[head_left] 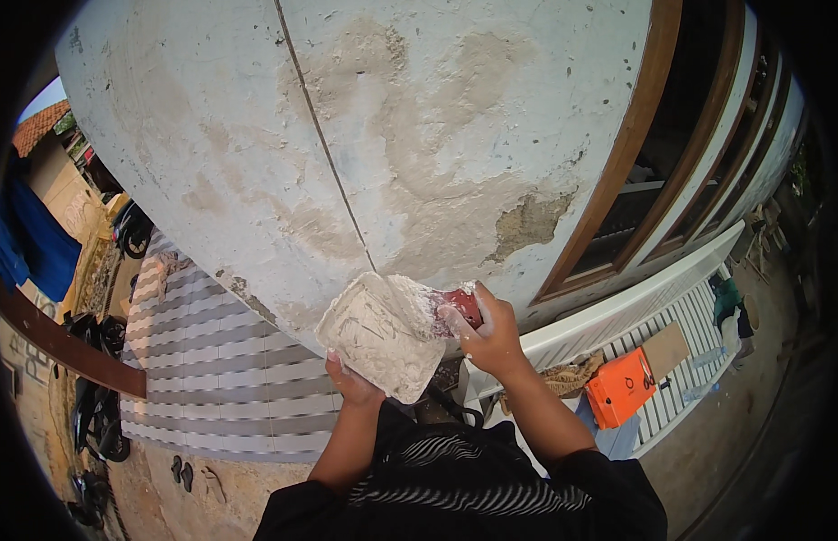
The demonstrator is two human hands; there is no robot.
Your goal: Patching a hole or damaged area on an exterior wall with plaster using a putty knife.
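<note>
My left hand [354,384] grips the lower edge of a squarish tray [333,317] caked with pale, wet-looking putty [374,335]. In my right hand [493,332] is a putty knife with a red handle [464,308], its blade end smeared with putty and lying over the tray's right side. White smears cover the fingers of my right hand. Just beyond the tray rises a white wall [211,135] with beige patched areas [428,171]. One rough, darker bare patch [532,225] shows near the window. A thin dark line [315,117] runs down the wall towards the tray.
Brown-framed windows [608,171] stand at the right. Below them a white slatted bench [681,397] carries an orange box [620,388] and a piece of cardboard [665,350]. On the left lies a striped tiled floor [230,379], with sandals [183,473] and parked motorbikes [99,406] beyond.
</note>
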